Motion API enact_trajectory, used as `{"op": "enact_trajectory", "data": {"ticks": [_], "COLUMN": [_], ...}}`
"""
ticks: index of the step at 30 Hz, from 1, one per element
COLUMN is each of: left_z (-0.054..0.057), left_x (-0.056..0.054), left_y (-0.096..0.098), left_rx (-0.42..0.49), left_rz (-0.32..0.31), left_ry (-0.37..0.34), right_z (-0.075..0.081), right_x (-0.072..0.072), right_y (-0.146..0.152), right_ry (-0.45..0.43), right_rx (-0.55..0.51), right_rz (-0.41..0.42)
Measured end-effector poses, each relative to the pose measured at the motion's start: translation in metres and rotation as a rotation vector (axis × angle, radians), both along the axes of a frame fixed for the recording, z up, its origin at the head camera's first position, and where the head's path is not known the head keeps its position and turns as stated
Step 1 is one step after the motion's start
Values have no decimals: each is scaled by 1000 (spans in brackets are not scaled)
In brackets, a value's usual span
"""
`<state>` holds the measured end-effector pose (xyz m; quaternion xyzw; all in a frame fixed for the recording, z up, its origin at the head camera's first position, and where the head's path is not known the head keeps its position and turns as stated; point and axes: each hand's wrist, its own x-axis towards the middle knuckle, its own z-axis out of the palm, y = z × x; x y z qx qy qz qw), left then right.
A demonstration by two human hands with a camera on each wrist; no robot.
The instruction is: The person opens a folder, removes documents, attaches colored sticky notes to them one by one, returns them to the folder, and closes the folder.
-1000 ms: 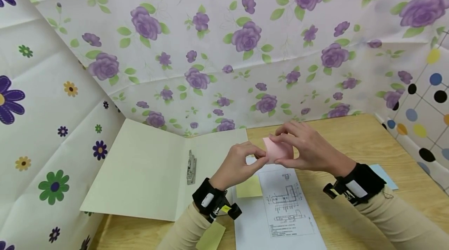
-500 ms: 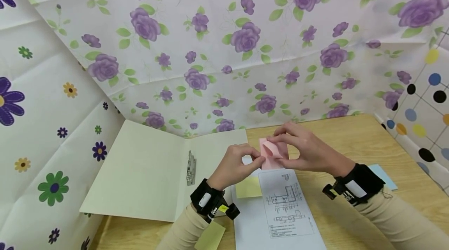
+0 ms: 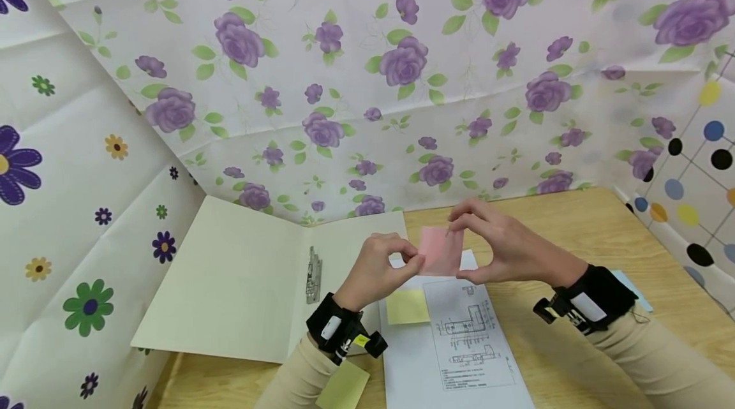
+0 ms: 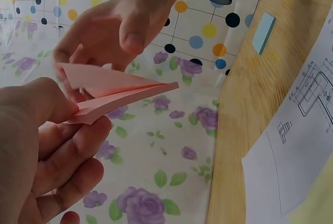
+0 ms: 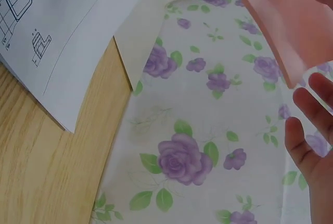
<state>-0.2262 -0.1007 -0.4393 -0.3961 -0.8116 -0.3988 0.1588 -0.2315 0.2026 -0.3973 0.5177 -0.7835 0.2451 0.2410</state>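
Observation:
My left hand [image 3: 373, 272] pinches a pink sticky note pad [image 3: 436, 249] by its edge, between thumb and fingertips. In the left wrist view the pad [image 4: 125, 101] shows some thickness, and its top sheet [image 4: 101, 79] stands raised from the rest. My right hand [image 3: 502, 243] is at the pad's right side, thumb and index finger spread apart; whether its fingertips touch the paper is unclear. Beneath the hands lies a white sheet with a technical drawing [image 3: 467, 332], bearing a yellow sticky note [image 3: 408, 307]. In the right wrist view the right-hand fingers [image 5: 312, 125] look loosely extended below the pink paper [image 5: 291, 21].
An open cream folder [image 3: 230, 281] with a metal clip [image 3: 312, 275] lies on the left of the wooden table [image 3: 568, 224]. Another yellow note [image 3: 343, 385] is near the left wrist. A light blue pad [image 4: 264, 33] lies at the right. Flowered cloth hangs behind.
The pink pad has moved slightly left with my left hand. Its sheet, curled by the right fingers earlier, now appears flatter from above. My right thumb and index finger have spread apart.

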Motion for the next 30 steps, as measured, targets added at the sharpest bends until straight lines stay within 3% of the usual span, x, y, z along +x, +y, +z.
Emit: {"op": "enact_trajectory", "data": {"ticks": [5,6,8,15,17,22,30], "left_z": [-1,19,23,26,27,24,21], "left_x": [0,15,18,22,23,28,31], "left_y": [-4,-2,0,2,1,-6,-20], "left_rx": [-32,-49,-95,-112,-108,-90,-74], "left_rz": [31,43,65,50,71,150,172], "left_ry": [-48,-76,-98,-85,-92,-169,-280], "right_z": [2,3,4,1,-1,-4,-6], "right_x": [0,0,2,8,7,5,5], "right_y": [0,-1,-5,-18,-18,-16,-14], "right_ry": [3,13,28,182,226,257,275], "right_rx": [-3,-6,2,112,118,95,71], "right_rz": [49,67,96,108,105,128,120]}}
